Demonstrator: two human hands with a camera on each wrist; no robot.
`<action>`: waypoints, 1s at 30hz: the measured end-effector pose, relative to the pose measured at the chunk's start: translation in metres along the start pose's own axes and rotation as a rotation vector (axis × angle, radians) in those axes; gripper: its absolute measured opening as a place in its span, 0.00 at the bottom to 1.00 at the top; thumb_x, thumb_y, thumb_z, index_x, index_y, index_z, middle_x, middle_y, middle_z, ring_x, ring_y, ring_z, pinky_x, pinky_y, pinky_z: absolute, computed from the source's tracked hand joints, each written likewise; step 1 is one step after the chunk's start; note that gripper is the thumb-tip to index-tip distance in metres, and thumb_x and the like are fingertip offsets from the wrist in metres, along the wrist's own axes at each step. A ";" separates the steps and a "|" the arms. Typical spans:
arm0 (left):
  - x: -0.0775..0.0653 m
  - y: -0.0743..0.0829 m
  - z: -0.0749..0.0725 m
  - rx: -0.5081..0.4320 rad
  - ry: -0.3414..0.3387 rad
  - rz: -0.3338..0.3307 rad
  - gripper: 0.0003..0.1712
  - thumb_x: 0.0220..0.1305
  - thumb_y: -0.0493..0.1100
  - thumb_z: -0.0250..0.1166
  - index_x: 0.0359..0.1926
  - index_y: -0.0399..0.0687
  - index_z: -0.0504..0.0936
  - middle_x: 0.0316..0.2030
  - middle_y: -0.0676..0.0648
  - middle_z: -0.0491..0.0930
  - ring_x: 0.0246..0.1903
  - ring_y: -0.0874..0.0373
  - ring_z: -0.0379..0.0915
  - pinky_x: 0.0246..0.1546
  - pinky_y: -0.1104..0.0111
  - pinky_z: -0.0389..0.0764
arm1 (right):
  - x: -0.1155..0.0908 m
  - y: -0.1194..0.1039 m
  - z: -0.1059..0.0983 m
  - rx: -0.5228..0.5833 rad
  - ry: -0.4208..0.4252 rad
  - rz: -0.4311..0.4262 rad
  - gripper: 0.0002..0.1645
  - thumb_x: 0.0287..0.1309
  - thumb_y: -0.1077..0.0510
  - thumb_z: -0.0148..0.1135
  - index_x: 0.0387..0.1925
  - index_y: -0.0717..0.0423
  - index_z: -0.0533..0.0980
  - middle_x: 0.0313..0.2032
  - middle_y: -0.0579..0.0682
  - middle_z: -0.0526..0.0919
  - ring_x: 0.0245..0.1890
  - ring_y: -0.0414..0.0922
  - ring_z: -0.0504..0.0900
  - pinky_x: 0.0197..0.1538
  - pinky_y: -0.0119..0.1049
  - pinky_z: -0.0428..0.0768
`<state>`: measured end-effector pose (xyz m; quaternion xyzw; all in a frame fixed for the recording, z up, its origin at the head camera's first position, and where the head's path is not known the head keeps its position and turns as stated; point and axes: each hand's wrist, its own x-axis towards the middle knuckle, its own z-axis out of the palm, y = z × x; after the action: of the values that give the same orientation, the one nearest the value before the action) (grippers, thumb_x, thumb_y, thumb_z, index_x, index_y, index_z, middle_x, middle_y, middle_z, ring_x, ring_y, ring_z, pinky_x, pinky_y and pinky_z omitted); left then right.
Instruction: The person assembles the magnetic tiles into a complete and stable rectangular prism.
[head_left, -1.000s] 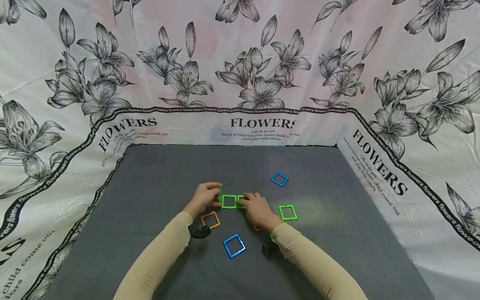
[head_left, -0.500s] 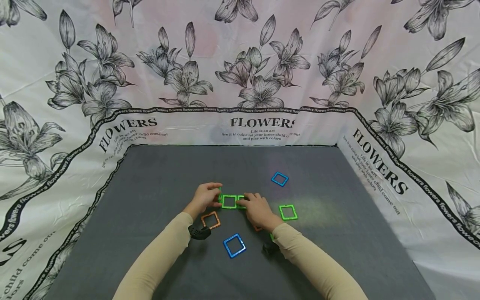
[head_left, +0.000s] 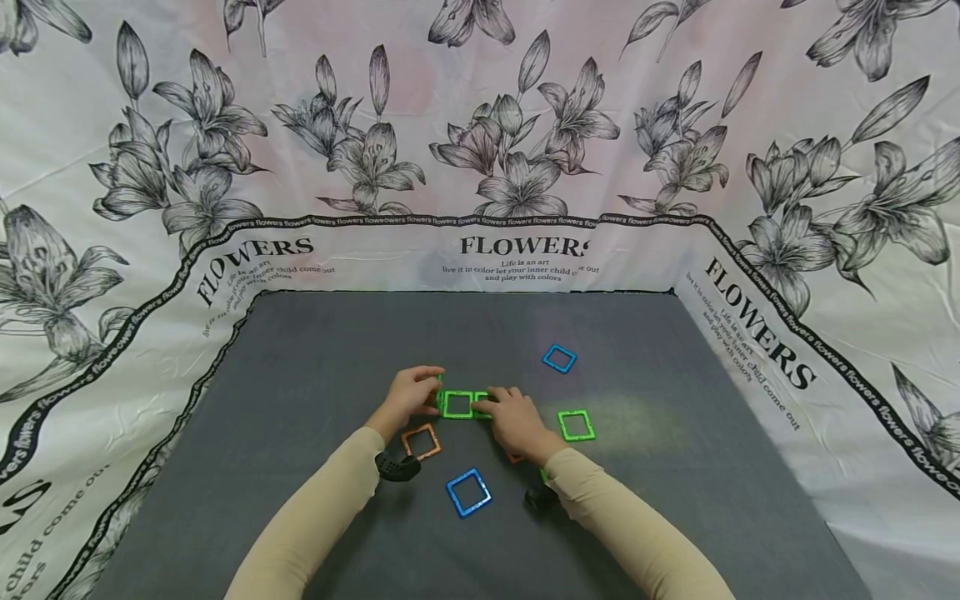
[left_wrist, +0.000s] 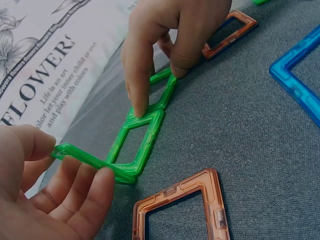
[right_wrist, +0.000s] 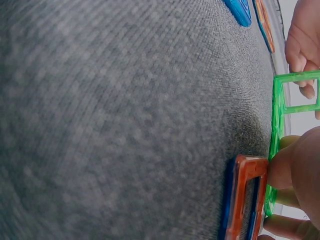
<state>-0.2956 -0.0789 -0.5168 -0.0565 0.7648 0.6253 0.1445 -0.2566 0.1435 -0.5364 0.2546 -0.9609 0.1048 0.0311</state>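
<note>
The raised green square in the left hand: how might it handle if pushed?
The raised square is probably stiff: its edges look straight. Likely light, being a slim open frame. It may tip if the left hand lets go, since it stands on edge by a flat square.

Near the tabletop's [head_left: 315, 358] middle, a left flat frame [left_wrist: 152, 132] and a right flat frame [left_wrist: 171, 92] are lying edge to edge. An upright frame [left_wrist: 85, 156] is standing at their left end, in the left hand [head_left: 411, 393]; the right hand [head_left: 517, 423] is holding the right flat frame. A front-left frame [left_wrist: 214, 205] is lying before the left hand, a front-centre frame [head_left: 454, 500] farthest from the far edge, an outer-right frame [head_left: 581, 438] nearest the right edge, a back frame [head_left: 566, 351] nearest the far edge. A half-hidden frame [left_wrist: 232, 39] is lying before the right hand.
</note>
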 end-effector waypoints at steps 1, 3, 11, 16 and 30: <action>0.000 0.000 0.000 0.012 0.004 0.003 0.25 0.70 0.38 0.58 0.66 0.45 0.79 0.47 0.39 0.83 0.32 0.58 0.80 0.29 0.67 0.86 | 0.000 0.000 0.000 -0.002 -0.001 0.000 0.25 0.70 0.66 0.55 0.61 0.43 0.81 0.64 0.61 0.78 0.53 0.62 0.78 0.43 0.56 0.80; 0.000 -0.001 -0.001 0.036 0.007 0.016 0.24 0.70 0.39 0.58 0.66 0.45 0.79 0.47 0.40 0.84 0.33 0.58 0.81 0.30 0.67 0.85 | 0.000 0.000 0.000 -0.001 -0.001 0.001 0.25 0.70 0.67 0.55 0.61 0.43 0.81 0.64 0.61 0.77 0.53 0.62 0.78 0.43 0.56 0.80; 0.000 -0.003 -0.001 0.105 0.003 0.067 0.23 0.71 0.40 0.60 0.65 0.44 0.79 0.50 0.39 0.82 0.36 0.56 0.80 0.35 0.65 0.85 | 0.000 -0.001 0.000 -0.010 0.000 -0.002 0.24 0.70 0.66 0.56 0.61 0.43 0.81 0.64 0.61 0.78 0.52 0.62 0.78 0.44 0.56 0.81; 0.000 -0.004 -0.001 0.099 0.000 0.062 0.24 0.71 0.40 0.59 0.67 0.46 0.79 0.51 0.40 0.83 0.37 0.56 0.79 0.36 0.65 0.84 | 0.000 -0.001 0.001 -0.004 0.014 -0.004 0.24 0.69 0.66 0.56 0.60 0.44 0.81 0.63 0.61 0.78 0.50 0.61 0.79 0.43 0.56 0.81; 0.000 -0.008 -0.001 0.072 -0.005 0.032 0.27 0.70 0.42 0.57 0.69 0.49 0.77 0.57 0.40 0.81 0.39 0.57 0.79 0.39 0.67 0.83 | 0.000 -0.001 0.002 -0.018 0.017 -0.001 0.24 0.71 0.66 0.54 0.61 0.43 0.81 0.64 0.60 0.78 0.50 0.61 0.78 0.41 0.54 0.80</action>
<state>-0.2935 -0.0819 -0.5236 -0.0373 0.7873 0.5996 0.1385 -0.2560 0.1421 -0.5387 0.2540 -0.9613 0.0983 0.0418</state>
